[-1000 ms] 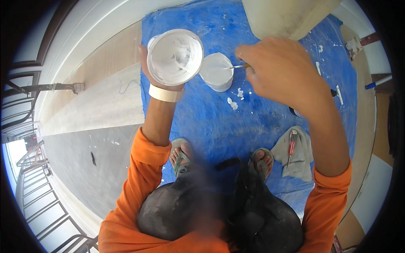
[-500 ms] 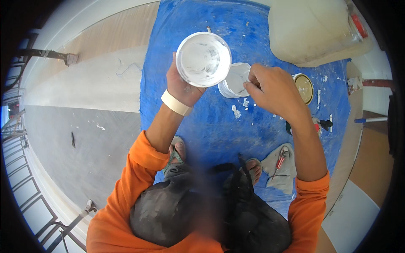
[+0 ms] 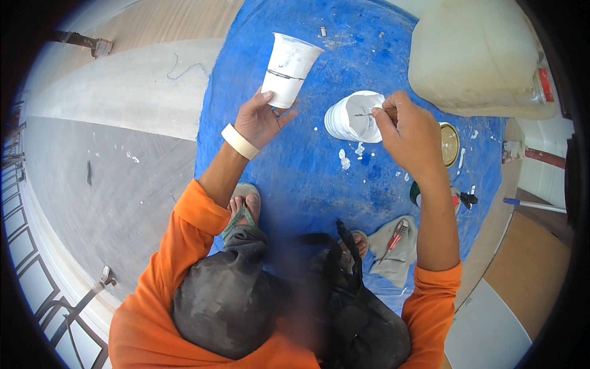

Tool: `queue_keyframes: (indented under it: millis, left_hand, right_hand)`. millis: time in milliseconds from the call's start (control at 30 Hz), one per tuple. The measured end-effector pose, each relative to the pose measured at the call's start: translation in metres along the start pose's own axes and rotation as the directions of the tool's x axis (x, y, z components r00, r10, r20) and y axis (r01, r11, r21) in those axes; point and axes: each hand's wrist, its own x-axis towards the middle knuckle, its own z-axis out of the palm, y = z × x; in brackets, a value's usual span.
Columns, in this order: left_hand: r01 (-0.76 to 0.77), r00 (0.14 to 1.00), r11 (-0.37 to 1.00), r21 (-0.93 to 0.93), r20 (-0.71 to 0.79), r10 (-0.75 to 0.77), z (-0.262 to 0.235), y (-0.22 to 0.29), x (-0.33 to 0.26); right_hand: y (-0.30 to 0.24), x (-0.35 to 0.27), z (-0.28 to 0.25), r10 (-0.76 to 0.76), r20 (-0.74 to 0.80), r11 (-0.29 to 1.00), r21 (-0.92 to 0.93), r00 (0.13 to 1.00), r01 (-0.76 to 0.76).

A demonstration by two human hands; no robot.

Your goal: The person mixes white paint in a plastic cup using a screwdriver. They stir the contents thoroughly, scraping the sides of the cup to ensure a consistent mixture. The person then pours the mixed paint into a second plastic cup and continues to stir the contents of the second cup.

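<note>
My left hand grips a white plastic cup near its base. The cup has a dark line drawn round it and is tilted, its mouth facing up and away. To its right a ribbed white tub rests on the blue sheet, its opening turned toward my right hand. Closed in a pinch at the tub's rim, that hand holds a thin dark stick, which reaches across the opening. The rest of the stick is hidden by my fingers.
A large yellowish jerrycan lies at the far right. Near it are a round gold-coloured lid and white splashes. A red-handled screwdriver lies on a grey cloth beside my foot.
My left hand has tipped the cup, so its side shows now instead of its inside, and the cup stands apart from the tub in view. The right hand stays at the tub.
</note>
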Motion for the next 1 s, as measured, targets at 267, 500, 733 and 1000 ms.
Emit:
queue_keyframes:
  millis: [267, 500, 733, 1000]
  left_hand:
    - [-0.027, 0.999, 0.852, 0.523, 0.0, 0.032, -0.011, -0.009, 0.041]
    - [-0.203, 0.977, 0.323, 0.924, 0.172, 0.125, 0.018, -0.029, 0.102]
    - [-0.252, 0.964, -0.157, 0.955, 0.262, 0.052, 0.01, -0.058, 0.13]
    - [-0.233, 0.96, -0.317, 0.92, 0.27, 0.079, -0.003, -0.059, 0.13]
  right_hand:
    - [-0.009, 0.001, -0.006, -0.017, -0.031, 1.0, -0.001, 0.999, 0.017]
    - [-0.004, -0.004, 0.0, -0.015, -0.054, 0.961, 0.276, 0.998, 0.029]
    - [0.001, -0.003, 0.009, -0.067, -0.025, 0.969, 0.237, 0.997, 0.071]
    - [0.009, 0.003, 0.013, -0.051, -0.066, 0.981, 0.185, 0.997, 0.062]
